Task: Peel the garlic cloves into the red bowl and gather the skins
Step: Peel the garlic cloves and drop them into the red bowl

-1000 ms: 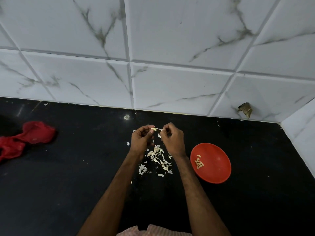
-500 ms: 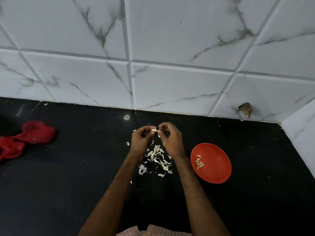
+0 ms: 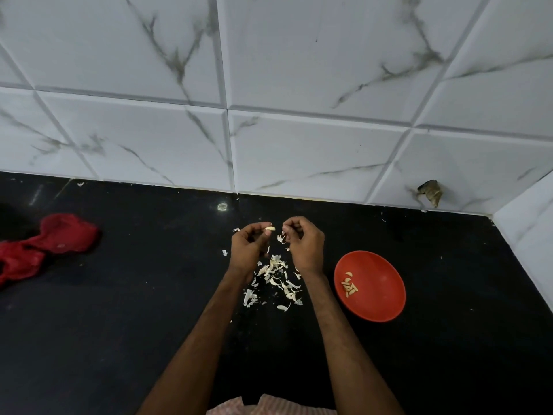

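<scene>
My left hand (image 3: 250, 247) pinches a pale garlic clove (image 3: 270, 228) at its fingertips, above the black counter. Just to its right, my right hand (image 3: 305, 244) has its fingers curled, with a scrap of white skin (image 3: 281, 238) at the fingertips. A small gap separates the two hands. Below them a loose heap of garlic skins (image 3: 276, 278) lies scattered on the counter. The red bowl (image 3: 377, 290) stands to the right of my right forearm and holds several peeled cloves (image 3: 348, 285).
A crumpled red cloth (image 3: 45, 245) lies at the far left of the black counter (image 3: 149, 295). White marble-look wall tiles (image 3: 299, 145) rise behind and at the right corner. A dark chipped spot (image 3: 431, 191) marks the wall low on the right.
The hands, joined at the clove before, have drawn slightly apart. The clove stays with my left hand; my right hand has pulled away rightward with a bit of skin.
</scene>
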A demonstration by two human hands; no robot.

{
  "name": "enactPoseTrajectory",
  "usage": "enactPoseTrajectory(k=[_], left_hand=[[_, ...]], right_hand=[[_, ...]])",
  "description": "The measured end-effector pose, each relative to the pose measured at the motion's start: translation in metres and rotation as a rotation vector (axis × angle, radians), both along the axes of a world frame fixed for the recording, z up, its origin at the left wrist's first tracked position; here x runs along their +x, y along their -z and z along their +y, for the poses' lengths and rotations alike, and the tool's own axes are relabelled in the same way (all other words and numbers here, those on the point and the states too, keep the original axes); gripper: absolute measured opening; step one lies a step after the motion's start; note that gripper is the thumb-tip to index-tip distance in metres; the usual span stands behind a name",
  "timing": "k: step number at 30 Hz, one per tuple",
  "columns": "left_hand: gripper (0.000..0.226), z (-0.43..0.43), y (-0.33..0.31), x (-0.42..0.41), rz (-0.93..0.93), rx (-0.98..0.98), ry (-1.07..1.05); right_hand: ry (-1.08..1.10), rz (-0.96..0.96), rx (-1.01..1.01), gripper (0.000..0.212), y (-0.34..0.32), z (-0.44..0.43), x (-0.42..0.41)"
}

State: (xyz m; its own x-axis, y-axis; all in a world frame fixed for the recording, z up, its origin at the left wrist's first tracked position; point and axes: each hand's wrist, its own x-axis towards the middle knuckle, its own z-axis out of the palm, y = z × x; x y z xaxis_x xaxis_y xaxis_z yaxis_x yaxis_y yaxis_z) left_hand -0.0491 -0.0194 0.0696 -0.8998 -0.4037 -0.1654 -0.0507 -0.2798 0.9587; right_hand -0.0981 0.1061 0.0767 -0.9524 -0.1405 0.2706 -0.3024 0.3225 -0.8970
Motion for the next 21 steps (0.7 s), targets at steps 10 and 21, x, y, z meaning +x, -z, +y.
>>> enactPoseTrajectory(k=[10,21], left_hand=[[0.015,-0.0005,-0.0005,-0.0005,0.020,0.000,0.060],[0.014,-0.0034,0.0016,0.0002,0.019,0.093,-0.049]], right_hand=[[-0.053,-0.119,0.055,0.010,0.0027,-0.0016,-0.0020],[-0.063,-0.184,0.061,0.022,0.0098,0.0012,-0.0020]])
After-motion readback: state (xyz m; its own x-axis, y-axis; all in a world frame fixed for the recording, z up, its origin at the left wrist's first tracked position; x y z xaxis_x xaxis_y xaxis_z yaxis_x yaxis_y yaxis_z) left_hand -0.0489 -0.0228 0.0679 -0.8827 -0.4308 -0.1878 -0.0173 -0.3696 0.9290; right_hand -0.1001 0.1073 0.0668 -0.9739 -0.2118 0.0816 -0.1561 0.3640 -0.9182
